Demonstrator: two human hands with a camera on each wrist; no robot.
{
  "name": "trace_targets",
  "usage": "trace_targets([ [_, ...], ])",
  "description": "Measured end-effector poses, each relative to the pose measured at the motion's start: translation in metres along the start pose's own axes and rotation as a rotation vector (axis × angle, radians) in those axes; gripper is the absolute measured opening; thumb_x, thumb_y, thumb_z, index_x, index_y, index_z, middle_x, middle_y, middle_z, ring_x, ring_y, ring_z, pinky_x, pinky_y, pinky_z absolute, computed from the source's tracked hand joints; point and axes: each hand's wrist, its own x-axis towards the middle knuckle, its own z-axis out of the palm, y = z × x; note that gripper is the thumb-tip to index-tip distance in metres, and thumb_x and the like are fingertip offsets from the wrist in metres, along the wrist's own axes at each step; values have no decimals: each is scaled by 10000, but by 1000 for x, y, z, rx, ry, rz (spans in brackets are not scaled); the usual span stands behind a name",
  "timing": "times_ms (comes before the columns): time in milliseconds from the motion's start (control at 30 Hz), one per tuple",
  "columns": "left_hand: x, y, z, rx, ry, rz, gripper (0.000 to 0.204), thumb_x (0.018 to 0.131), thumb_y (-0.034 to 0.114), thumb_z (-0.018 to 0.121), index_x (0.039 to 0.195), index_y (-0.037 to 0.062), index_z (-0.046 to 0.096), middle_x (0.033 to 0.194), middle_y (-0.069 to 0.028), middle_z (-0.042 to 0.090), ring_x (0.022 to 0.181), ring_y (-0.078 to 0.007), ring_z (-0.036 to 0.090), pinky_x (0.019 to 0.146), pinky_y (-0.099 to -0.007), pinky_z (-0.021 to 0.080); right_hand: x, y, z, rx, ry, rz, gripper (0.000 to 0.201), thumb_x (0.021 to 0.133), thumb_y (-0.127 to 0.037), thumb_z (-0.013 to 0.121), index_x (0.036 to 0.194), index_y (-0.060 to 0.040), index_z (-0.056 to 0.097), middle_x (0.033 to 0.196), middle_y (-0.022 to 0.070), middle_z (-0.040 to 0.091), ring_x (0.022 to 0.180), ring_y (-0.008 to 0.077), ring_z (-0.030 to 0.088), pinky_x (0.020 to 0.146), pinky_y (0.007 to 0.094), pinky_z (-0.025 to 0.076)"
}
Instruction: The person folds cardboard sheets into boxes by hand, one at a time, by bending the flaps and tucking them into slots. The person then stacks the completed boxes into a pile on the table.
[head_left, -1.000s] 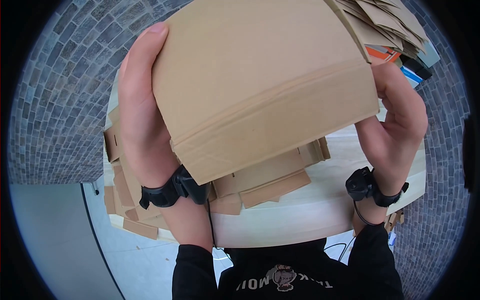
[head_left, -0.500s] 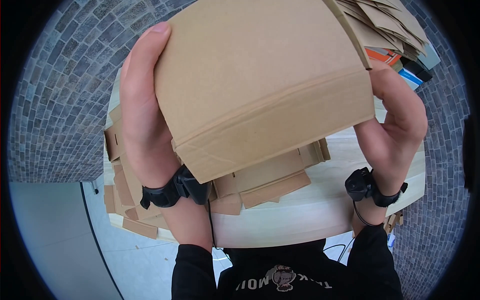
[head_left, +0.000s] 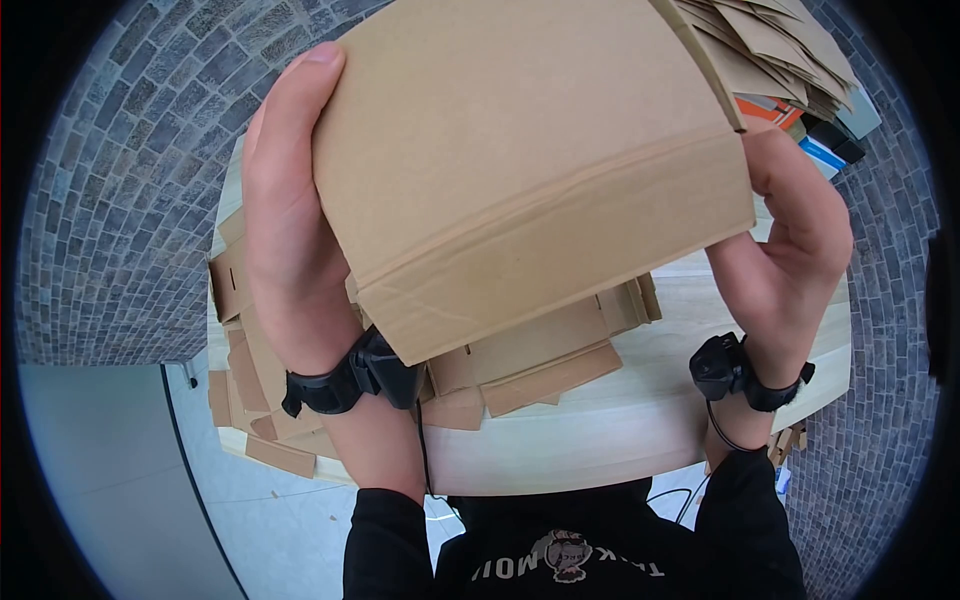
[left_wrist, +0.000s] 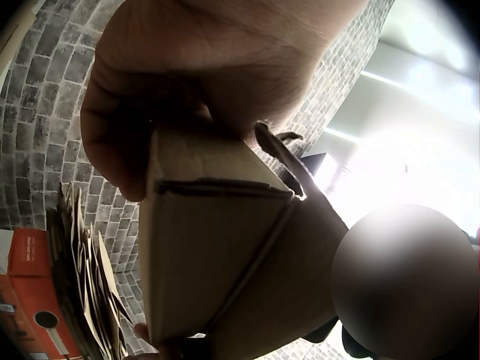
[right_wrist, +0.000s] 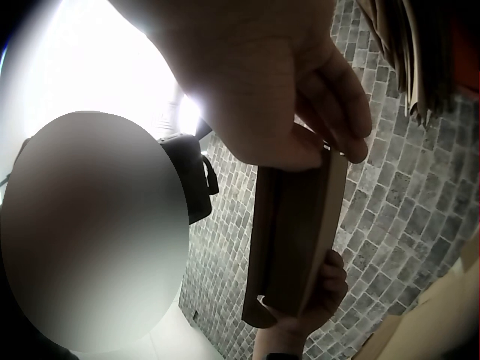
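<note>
A brown cardboard box [head_left: 520,140] with a creased front flap is held up close to the head camera, above the table. On its left side my left hand [head_left: 290,190] grips the edge, the thumb along the near face and the fingers largely hidden behind. My right hand [head_left: 795,210] pinches the right side between thumb and curled fingers. Seen from the right wrist, that hand [right_wrist: 300,97] clasps the end of the box [right_wrist: 300,232], which shows narrow, edge-on walls. In the left wrist view a loose flap [left_wrist: 300,169] sticks out beside the box's end.
Flattened cardboard pieces [head_left: 530,350] lie on the pale table [head_left: 580,450] beneath the box, with more cardboard [head_left: 260,370] at the left. A stack of folded cardboard [head_left: 770,50] rises at the back right, over an orange box [head_left: 768,108] and a blue box [head_left: 822,155].
The held box has shifted very slightly to the right at its left edge, with my left hand along with it. Both hands keep their hold.
</note>
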Motion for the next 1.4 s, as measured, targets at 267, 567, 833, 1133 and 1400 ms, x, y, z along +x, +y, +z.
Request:
trace_targets([
  [267, 0, 0, 3, 15, 47, 12, 290, 944, 266, 500, 967, 4, 623, 820, -55, 652, 695, -99, 612, 611, -236, 475, 0, 1, 5, -7, -91, 49, 207, 695, 42, 629, 896, 72, 588, 863, 106, 633, 765, 178, 597, 738, 261, 465],
  [567, 6, 0, -10, 47, 25, 27, 257, 941, 234, 504, 959, 12, 633, 815, -38, 638, 703, -90, 590, 625, -229, 459, 1, 5, 22, -7, -66, 3, 211, 653, 48, 617, 860, 53, 573, 794, 113, 581, 687, 223, 560, 645, 283, 445],
  [833, 8, 0, -20, 58, 75, 53, 275, 926, 305, 535, 969, 55, 641, 851, -37, 667, 745, -106, 624, 650, -229, 474, 2, 4, 30, 19, -11, -2, 181, 617, 39, 608, 788, 28, 550, 673, 99, 508, 589, 243, 498, 558, 285, 421],
  [1133, 6, 7, -22, 136, 181, 124, 262, 937, 285, 520, 968, 54, 641, 849, -32, 664, 775, -103, 627, 668, -232, 480, -2, 4, 44, 3, -45, 2, 144, 643, 12, 623, 761, 19, 541, 658, 96, 497, 571, 252, 490, 546, 286, 416],
  [1400, 9, 9, -30, 62, 5, -40, 241, 936, 272, 516, 961, 65, 636, 844, -22, 659, 755, -95, 608, 666, -229, 471, 3, -1, 39, 48, -35, 70, 153, 657, 24, 616, 796, 35, 555, 701, 104, 537, 603, 236, 508, 580, 270, 420],
])
